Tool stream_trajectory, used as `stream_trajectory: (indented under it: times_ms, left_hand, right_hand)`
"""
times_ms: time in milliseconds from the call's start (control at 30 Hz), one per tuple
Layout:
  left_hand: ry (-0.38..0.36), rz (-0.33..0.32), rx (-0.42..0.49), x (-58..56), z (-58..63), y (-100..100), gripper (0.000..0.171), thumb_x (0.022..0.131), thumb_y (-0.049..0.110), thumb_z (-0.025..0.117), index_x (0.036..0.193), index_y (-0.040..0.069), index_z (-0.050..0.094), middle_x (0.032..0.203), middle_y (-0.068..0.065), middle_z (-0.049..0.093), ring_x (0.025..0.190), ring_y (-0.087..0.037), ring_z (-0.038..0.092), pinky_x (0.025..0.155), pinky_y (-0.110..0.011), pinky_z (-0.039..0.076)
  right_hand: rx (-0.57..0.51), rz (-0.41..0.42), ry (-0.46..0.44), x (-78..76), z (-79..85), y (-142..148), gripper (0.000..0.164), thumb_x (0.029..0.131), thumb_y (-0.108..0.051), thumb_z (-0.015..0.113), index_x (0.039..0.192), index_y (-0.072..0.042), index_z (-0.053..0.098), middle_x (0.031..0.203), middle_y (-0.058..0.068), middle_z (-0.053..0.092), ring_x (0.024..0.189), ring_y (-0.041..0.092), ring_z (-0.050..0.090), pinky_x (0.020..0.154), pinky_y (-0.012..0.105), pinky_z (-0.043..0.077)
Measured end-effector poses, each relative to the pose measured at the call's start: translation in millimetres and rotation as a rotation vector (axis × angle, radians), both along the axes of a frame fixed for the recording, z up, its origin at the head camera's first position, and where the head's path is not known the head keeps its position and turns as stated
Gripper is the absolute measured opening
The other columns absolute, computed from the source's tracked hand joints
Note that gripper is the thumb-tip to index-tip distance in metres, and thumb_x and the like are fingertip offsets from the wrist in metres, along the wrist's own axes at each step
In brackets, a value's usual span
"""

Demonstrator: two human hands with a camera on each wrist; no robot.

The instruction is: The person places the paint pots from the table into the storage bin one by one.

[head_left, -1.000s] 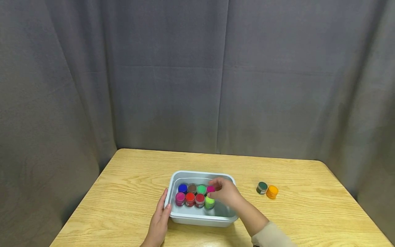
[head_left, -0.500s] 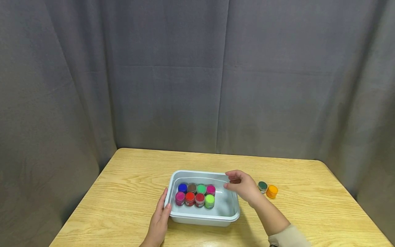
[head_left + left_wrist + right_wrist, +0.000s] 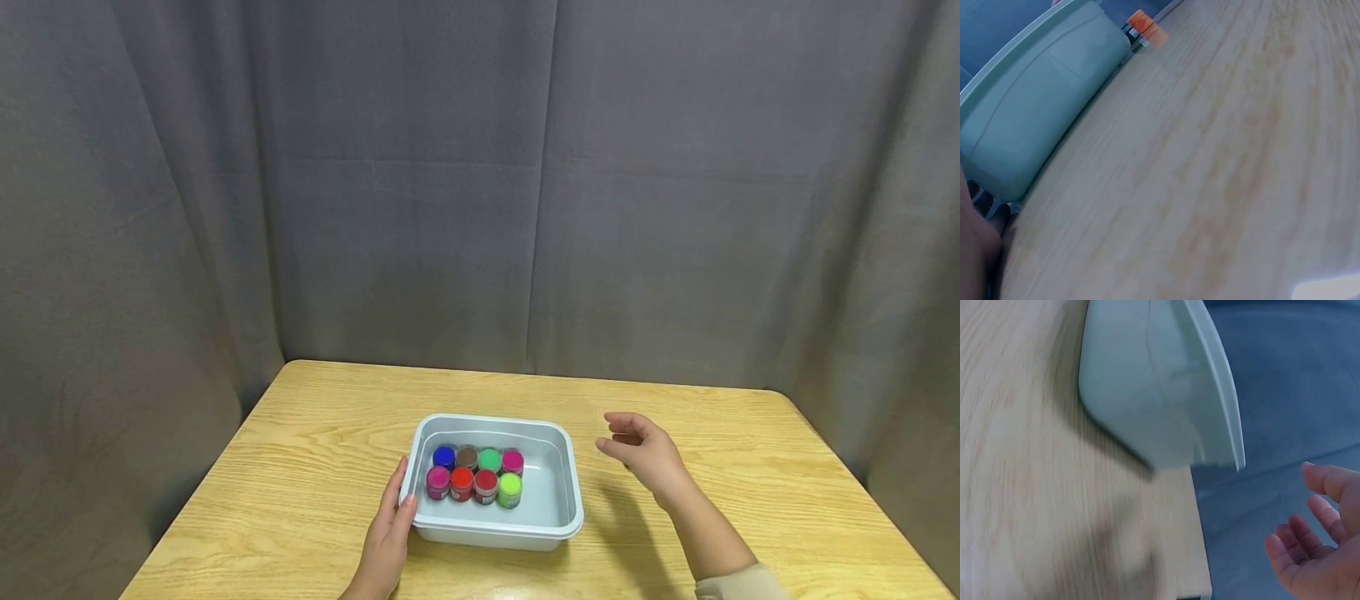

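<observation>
A pale grey plastic tub [image 3: 551, 487] stands on the table, holding several small paint jars in two rows. Blue [image 3: 444, 457], brown, green and pink lids form the back row; the front row has magenta, red, dark red and lime-green ones [image 3: 510, 488]. My left hand [image 3: 386, 533] holds the tub's left end, thumb at the front corner of the rim. Right of the tub, my right hand [image 3: 651, 458] hovers with loosely bent fingers and holds nothing. It hides the table spot behind it in the head view; an orange jar [image 3: 1141, 21] shows in the left wrist view.
The wooden table [image 3: 322, 433] has rounded far corners. Grey curtains [image 3: 405, 250] hang behind it and along both sides. A dark jar [image 3: 1131, 34] stands against the orange one past the tub's far end in the left wrist view.
My right hand has moved right, from over the jars in the tub to beyond its right rim, now covering the dark green and orange jars. The left hand and tub have stayed put.
</observation>
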State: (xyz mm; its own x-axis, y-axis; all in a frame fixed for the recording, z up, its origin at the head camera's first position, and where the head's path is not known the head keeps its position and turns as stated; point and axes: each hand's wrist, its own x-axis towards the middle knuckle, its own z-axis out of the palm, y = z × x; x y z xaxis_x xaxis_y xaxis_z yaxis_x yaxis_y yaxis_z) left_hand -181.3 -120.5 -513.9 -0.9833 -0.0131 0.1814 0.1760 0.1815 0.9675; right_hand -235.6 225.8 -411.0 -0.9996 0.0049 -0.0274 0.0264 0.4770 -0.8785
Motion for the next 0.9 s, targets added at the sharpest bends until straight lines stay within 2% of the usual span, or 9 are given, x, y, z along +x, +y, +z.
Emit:
stream_trajectory:
  times_ms: [100,300,567,900]
  left_hand:
    - [0.002,-0.007,0.006,-0.3,0.2,0.0,0.054,0.108,0.027,0.034,0.157,0.011,0.019,0.164,-0.012,0.017,0.15,-0.035,0.017,0.117,-0.046,0.019]
    - [-0.005,-0.004,-0.008,-0.1,0.9,-0.3,0.054,0.108,0.028,0.034,0.157,0.011,0.019,0.164,-0.011,0.018,0.15,-0.034,0.017,0.117,-0.045,0.019]
    - [-0.003,-0.005,-0.002,0.0,1.1,-0.4,0.054,0.108,0.028,0.034,0.157,0.01,0.019,0.164,-0.012,0.017,0.15,-0.035,0.016,0.118,-0.047,0.019]
    - [0.004,-0.009,0.002,1.0,1.7,-0.1,0.055,0.108,0.028,0.034,0.157,0.009,0.019,0.164,-0.014,0.016,0.15,-0.039,0.015,0.117,-0.05,0.02]
  right_hand:
    - [0.005,-0.002,-0.012,0.4,-2.5,12.3,0.055,0.094,-0.027,0.066,0.14,-0.002,0.047,0.14,0.024,0.047,0.126,0.036,0.05,0.097,0.045,0.052]
    - [0.014,-0.013,-0.032,0.7,-8.2,33.7,0.062,0.096,-0.033,0.064,0.144,-0.002,0.041,0.145,0.025,0.039,0.13,0.039,0.044,0.102,0.049,0.049]
    - [0.045,-0.061,-0.049,-1.8,-16.1,55.8,0.065,0.096,-0.034,0.062,0.146,-0.001,0.037,0.149,0.027,0.034,0.136,0.043,0.036,0.111,0.055,0.04]
    - [0.015,-0.125,-0.101,-4.8,-37.7,76.1,0.069,0.097,-0.033,0.061,0.149,0.002,0.03,0.153,0.029,0.026,0.138,0.045,0.029,0.112,0.057,0.035]
